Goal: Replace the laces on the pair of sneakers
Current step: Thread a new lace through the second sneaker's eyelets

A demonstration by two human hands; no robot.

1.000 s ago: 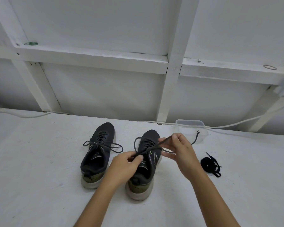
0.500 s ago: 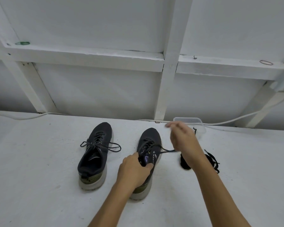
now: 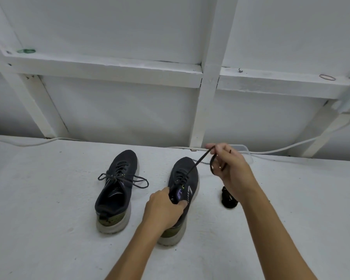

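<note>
bare gap between sneakers point(image 3: 117, 190), lace bundle point(image 3: 228, 200) right

I note two dark mesh sneakers side by side on the white textured surface point(image 3: 49, 199), toes toward the wall. The left dark mesh sneaker with tied lace point(image 3: 115, 190) sits apart from the right dark mesh sneaker point(image 3: 187, 178), which lies under the left hand point(image 3: 164, 207). The right hand point(image 3: 230, 168) is raised beyond and right of that sneaker, a dark flat lace point(image 3: 196, 164) running between them. A bundle of black laces point(image 3: 227, 201) lies right of it, a clear plastic tub point(image 3: 248, 153) behind, and a white cable point(image 3: 28, 142) along the wall.
</note>
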